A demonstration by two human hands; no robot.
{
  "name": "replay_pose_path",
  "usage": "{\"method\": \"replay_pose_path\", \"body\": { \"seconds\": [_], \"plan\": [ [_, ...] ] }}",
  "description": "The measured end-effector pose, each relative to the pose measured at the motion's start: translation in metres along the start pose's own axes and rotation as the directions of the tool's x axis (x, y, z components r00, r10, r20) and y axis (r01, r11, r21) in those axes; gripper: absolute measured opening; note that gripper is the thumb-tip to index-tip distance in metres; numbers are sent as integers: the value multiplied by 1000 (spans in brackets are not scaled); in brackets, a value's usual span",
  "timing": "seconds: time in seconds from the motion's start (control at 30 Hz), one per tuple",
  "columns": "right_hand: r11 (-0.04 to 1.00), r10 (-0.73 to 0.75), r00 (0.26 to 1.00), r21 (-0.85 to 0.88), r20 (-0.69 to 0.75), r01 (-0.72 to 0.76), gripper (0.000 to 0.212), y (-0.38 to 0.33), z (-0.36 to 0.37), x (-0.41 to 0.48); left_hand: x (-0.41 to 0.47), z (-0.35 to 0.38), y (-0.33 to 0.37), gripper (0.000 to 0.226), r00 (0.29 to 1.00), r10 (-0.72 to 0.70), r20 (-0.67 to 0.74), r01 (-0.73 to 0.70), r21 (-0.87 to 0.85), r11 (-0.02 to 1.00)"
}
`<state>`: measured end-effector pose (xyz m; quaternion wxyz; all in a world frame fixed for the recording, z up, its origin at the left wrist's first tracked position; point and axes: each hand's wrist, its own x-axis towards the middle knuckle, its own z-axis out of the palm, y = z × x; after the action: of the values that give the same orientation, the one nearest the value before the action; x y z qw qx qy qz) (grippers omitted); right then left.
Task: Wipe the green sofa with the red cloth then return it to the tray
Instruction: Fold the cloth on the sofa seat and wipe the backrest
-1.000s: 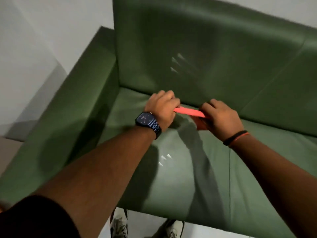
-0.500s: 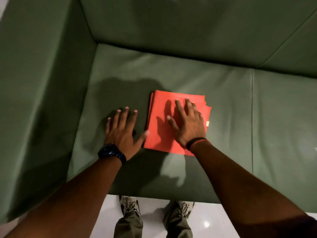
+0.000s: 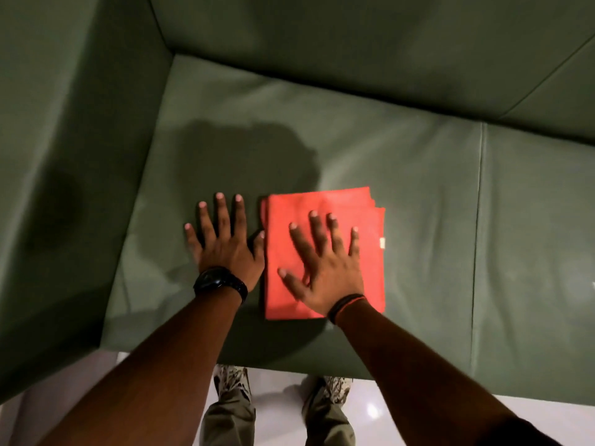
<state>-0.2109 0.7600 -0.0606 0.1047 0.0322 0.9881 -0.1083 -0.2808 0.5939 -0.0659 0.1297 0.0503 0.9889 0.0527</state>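
The red cloth (image 3: pixel 370 268), folded into a rectangle, lies flat on the left seat cushion of the green sofa (image 3: pixel 402 175). My right hand (image 3: pixel 322 262) rests palm down on top of the cloth with its fingers spread, pressing rather than gripping. My left hand (image 3: pixel 225 243), with a black watch on the wrist, lies flat on the cushion just left of the cloth, fingers apart, thumb touching the cloth's left edge. No tray is in view.
The sofa's left armrest (image 3: pixel 64 156) rises at the left and the backrest (image 3: pixel 354 43) runs across the top. A seam (image 3: pixel 479 220) splits the seat cushions right of the cloth. My legs and shoes (image 3: pixel 231 397) stand on pale floor below the seat's front edge.
A second ago both hands held the cloth up above the seat. It has since been laid flat, with the right hand flat on top. Since half a second ago the left hand has closed up to the cloth's edge.
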Motion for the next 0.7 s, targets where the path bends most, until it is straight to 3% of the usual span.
{"method": "replay_pose_path", "body": {
  "seconds": [0.07, 0.23, 0.4, 0.57, 0.7],
  "plan": [
    [986, -152, 988, -59, 21, 153, 77, 26, -4, 0, 0, 1, 0, 71, 1000, 0, 0, 0, -2, 1000],
    [967, 253, 966, 32, -53, -252, 82, 11, -4, 8, 0, 4, -1, 73, 999, 25, -37, -25, -16, 1000],
    [999, -43, 999, -18, -18, 42, 82, 18, -5, 6, -1, 5, -1, 75, 998, 39, -50, -39, 1, 999],
    [983, 182, 980, 21, -78, -181, 85, 4, -2, 13, -2, 4, -2, 77, 998, 39, -53, -40, -17, 999],
    [999, -35, 999, -8, -29, 35, 84, 5, 0, 10, -2, 3, -4, 81, 998, 45, -45, -46, -13, 999]
  ]
}}
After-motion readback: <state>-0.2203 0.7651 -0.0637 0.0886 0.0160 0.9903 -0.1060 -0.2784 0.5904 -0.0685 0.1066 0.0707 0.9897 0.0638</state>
